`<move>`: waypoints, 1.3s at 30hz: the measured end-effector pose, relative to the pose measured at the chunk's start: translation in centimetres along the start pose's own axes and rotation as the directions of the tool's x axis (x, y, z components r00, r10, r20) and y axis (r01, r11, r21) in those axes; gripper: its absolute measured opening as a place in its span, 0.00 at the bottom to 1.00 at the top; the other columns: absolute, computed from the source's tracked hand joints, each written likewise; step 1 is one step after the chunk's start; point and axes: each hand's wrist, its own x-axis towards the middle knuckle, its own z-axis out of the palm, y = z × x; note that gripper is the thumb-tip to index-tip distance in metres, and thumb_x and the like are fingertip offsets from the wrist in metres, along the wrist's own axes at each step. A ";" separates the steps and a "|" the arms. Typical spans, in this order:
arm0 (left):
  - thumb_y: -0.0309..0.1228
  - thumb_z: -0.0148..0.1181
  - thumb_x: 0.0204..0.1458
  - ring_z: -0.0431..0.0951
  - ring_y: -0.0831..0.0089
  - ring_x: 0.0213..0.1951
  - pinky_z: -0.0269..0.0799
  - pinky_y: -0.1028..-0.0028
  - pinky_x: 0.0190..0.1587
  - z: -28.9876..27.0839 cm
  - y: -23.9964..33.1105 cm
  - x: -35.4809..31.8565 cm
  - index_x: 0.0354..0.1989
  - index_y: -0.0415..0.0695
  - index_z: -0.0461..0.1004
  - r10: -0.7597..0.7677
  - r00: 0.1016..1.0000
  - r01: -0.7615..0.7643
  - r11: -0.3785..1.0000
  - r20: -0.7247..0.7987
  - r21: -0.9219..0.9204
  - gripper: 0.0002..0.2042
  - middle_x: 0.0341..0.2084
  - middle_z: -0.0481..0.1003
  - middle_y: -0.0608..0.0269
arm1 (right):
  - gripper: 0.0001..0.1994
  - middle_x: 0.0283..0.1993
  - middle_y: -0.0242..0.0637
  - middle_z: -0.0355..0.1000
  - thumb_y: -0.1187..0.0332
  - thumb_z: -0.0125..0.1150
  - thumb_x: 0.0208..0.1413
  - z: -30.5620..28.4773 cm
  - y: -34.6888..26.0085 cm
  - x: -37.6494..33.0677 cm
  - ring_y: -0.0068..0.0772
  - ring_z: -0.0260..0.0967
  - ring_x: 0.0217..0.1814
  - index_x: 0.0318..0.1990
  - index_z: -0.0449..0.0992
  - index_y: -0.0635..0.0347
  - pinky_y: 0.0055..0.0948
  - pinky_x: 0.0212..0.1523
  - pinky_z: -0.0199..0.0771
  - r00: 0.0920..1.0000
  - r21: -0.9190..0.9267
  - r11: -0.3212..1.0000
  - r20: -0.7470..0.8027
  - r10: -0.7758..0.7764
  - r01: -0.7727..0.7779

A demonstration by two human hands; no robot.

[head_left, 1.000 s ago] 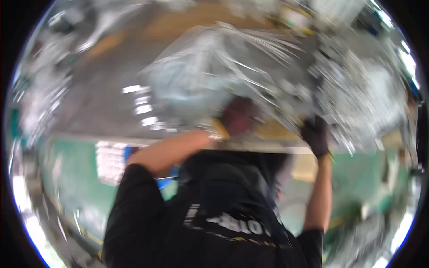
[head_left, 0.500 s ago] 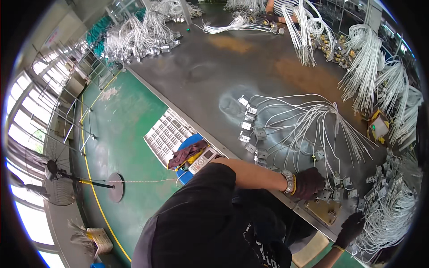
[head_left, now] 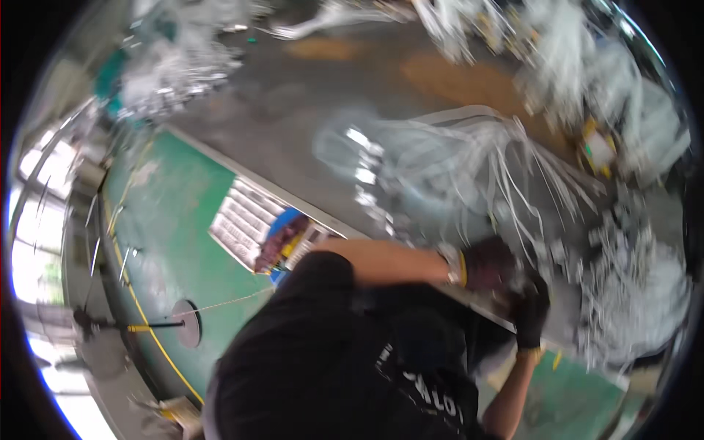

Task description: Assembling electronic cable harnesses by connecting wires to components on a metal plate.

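Head view, much blurred by motion; left hand (head_left: 490, 262) and right hand (head_left: 532, 312), both in dark gloves, close together over the table's near edge; cannot tell whether the fingers are apart, together or clamped on something, the blur being heaviest between them; something small and pale shows there, kind unclear; watch (head_left: 449, 257) on left wrist; bundle of white wires (head_left: 477, 150) fanned out on the grey table (head_left: 286, 125), just beyond the hands; row of shiny metal ends (head_left: 365, 176) at the bundle's left side; large heap of white wires (head_left: 638, 286) right of the right hand; small yellow box (head_left: 599, 150) near the far right piles; white slotted tray (head_left: 244, 222) left of the table, above green floor (head_left: 158, 235).
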 end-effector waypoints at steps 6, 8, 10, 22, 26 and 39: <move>0.50 0.66 0.45 0.80 0.54 0.37 0.73 0.55 0.42 -3.5 -0.8 -0.2 0.33 0.47 0.82 -0.026 1.000 0.024 0.994 0.014 0.106 0.18 0.28 0.80 0.55 | 0.20 0.37 0.32 0.74 0.65 0.65 0.62 3.2 -4.6 -0.3 0.21 0.71 0.29 0.58 0.70 0.61 0.21 0.30 0.70 0.998 0.430 0.901 0.002 0.061 -0.056; 0.48 0.67 0.45 0.80 0.54 0.37 0.73 0.56 0.42 -3.5 0.0 0.2 0.36 0.47 0.81 0.042 0.999 -0.041 0.993 -0.003 0.111 0.18 0.29 0.80 0.55 | 0.19 0.34 0.30 0.73 0.69 0.67 0.59 3.4 -5.8 -0.6 0.20 0.70 0.27 0.55 0.70 0.60 0.22 0.28 0.70 0.977 0.351 0.922 -0.069 0.200 -0.164; 0.46 0.67 0.45 0.80 0.54 0.37 0.73 0.56 0.42 -3.1 -0.3 0.2 0.39 0.48 0.80 0.073 0.997 -0.067 0.985 -0.036 0.159 0.18 0.29 0.80 0.55 | 0.18 0.31 0.28 0.72 0.72 0.69 0.56 3.6 -6.0 -0.6 0.19 0.69 0.26 0.52 0.70 0.59 0.23 0.26 0.70 0.948 0.292 0.921 -0.106 0.300 -0.259; 0.44 0.71 0.44 0.80 0.54 0.48 0.73 0.58 0.52 -2.9 0.1 1.5 0.48 0.48 0.78 0.060 0.998 -0.061 0.997 0.013 0.039 0.23 0.46 0.80 0.58 | 0.10 0.28 0.30 0.72 0.78 0.69 0.53 2.7 -6.4 0.9 0.19 0.69 0.24 0.42 0.75 0.60 0.23 0.23 0.73 0.931 0.100 0.942 -0.153 0.332 -0.320; 0.43 0.71 0.47 0.78 0.55 0.54 0.74 0.60 0.56 -3.5 0.1 1.7 0.59 0.46 0.74 0.002 0.988 -0.002 1.000 0.155 0.001 0.30 0.55 0.77 0.56 | 0.08 0.27 0.29 0.71 0.76 0.68 0.55 2.2 -7.1 1.6 0.17 0.69 0.24 0.40 0.75 0.60 0.23 0.23 0.73 0.933 0.028 0.937 -0.096 0.348 -0.347; 0.53 0.71 0.45 0.77 0.58 0.53 0.67 0.57 0.55 -2.7 0.5 2.3 0.49 0.50 0.80 -0.121 0.978 0.099 0.986 0.167 0.136 0.27 0.47 0.81 0.58 | 0.08 0.29 0.32 0.72 0.77 0.67 0.52 1.4 -7.1 2.0 0.20 0.69 0.28 0.39 0.76 0.61 0.27 0.31 0.73 0.999 -0.321 0.946 -0.020 0.025 -0.030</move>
